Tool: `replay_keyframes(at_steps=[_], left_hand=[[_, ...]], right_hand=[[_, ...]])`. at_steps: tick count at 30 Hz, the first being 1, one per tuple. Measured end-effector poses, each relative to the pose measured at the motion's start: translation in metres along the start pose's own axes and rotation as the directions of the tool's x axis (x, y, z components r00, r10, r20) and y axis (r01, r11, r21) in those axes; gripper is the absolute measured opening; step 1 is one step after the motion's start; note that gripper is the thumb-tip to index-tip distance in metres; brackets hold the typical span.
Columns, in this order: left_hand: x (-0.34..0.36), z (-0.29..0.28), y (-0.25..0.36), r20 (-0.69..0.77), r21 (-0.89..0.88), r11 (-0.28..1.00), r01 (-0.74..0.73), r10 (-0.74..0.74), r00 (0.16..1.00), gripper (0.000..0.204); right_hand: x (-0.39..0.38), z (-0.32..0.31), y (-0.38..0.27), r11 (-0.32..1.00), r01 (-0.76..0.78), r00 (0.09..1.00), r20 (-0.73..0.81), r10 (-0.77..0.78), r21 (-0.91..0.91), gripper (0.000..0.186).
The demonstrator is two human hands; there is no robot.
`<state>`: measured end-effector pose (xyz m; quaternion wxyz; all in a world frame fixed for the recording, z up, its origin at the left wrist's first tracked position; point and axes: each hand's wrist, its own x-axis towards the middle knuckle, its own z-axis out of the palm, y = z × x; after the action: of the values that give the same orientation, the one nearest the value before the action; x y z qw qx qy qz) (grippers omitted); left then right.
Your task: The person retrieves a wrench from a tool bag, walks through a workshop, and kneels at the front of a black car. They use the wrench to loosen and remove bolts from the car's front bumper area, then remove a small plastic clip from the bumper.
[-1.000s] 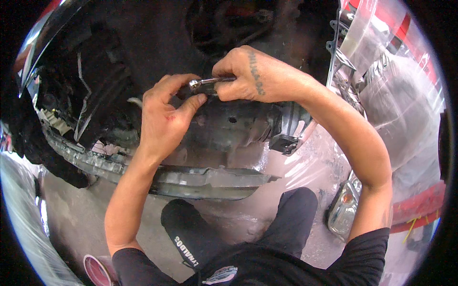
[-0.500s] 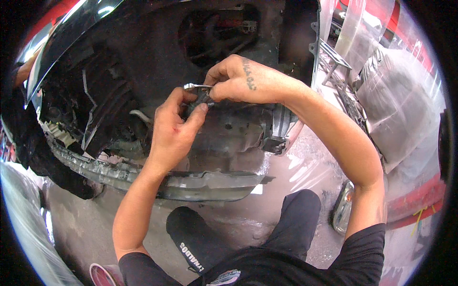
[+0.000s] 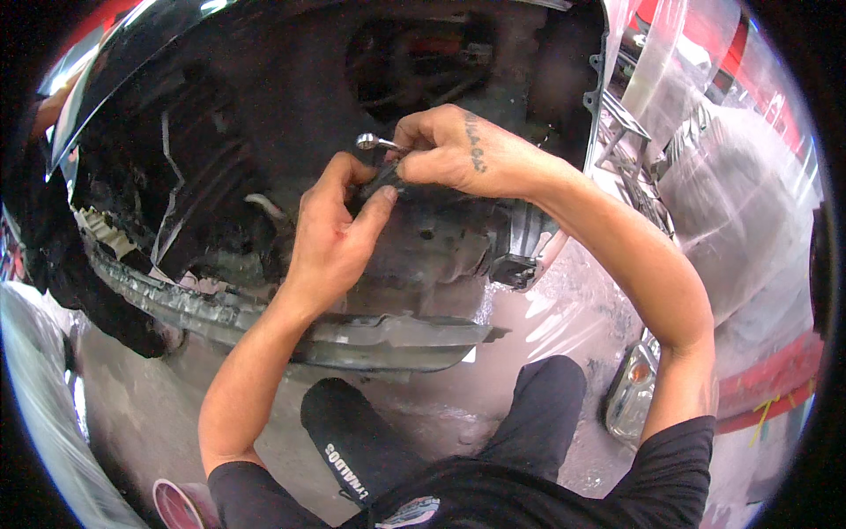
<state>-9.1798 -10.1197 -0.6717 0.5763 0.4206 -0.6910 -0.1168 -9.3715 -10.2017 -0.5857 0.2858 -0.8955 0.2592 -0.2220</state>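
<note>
Both my hands meet in front of the dark, stripped car body (image 3: 308, 79), close below its round opening. Between the thumb and forefinger of my left hand (image 3: 330, 234) is a small dark part (image 3: 381, 180); its exact kind is hard to make out. My right hand (image 3: 467, 159), back upward, is closed round a shiny wrench (image 3: 368, 140), whose rounded end sticks out to the left above the left fingers. The right fingertips touch or nearly touch the dark part. The rest of the wrench is hidden in the right hand.
Below my hands runs a long grey bumper bar (image 3: 388, 342). Another person in dark clothes (image 3: 106, 309) is at the far left. A headlight (image 3: 631, 397) lies by my right elbow, a reddish tub (image 3: 181, 504) at lower left. Plastic sheeting (image 3: 731, 194) and a metal stand (image 3: 621, 132) are on the right.
The wrench's end has risen and swung clear of the left fingers, so more of it shows. Both hands sit slightly further right in the picture, and the view has shifted a little.
</note>
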Motion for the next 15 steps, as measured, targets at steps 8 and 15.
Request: replay_keyframes(at_steps=[8,15], left_hand=[[0.0015,0.0015,0.0033,-0.013,-0.010,1.000,0.013,-0.013,1.000,0.021],[0.0033,0.0006,0.0057,0.011,0.072,0.995,0.073,-0.074,0.997,0.017]], right_hand=[[0.0039,0.0024,0.0010,1.000,0.020,1.000,-0.004,-0.020,-0.022,0.034],[0.0071,0.0045,0.0050,0.999,0.009,1.000,-0.001,-0.009,0.039,0.031]])
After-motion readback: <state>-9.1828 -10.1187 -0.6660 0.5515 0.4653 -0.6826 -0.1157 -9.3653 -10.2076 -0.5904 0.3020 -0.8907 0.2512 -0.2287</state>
